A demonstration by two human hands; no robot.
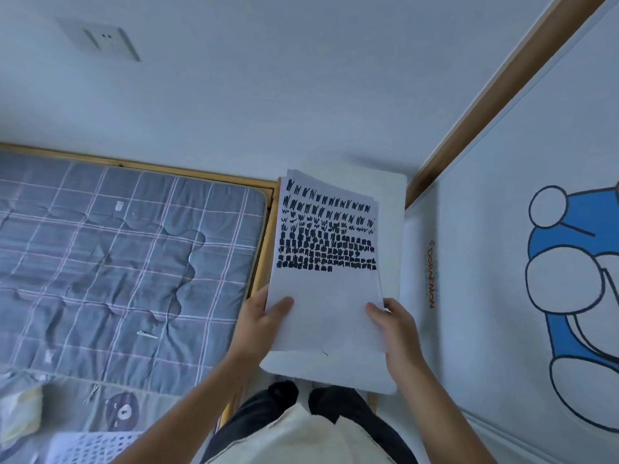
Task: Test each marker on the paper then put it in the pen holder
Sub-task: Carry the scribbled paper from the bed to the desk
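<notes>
Cream shirt (301, 437), bottom centre. Left hand (264, 316), right hand (398, 329) each grip lower edge of white scribble-covered paper stack (321, 296), mid-frame.

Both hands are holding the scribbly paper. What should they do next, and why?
Probably lay the stack of white paper sheets with black marker scribbles flat on the white tabletop beneath it. The left hand and right hand both grip its lower edge, so neither is free for a marker, and the top sheet's lower half is blank for testing.
</notes>
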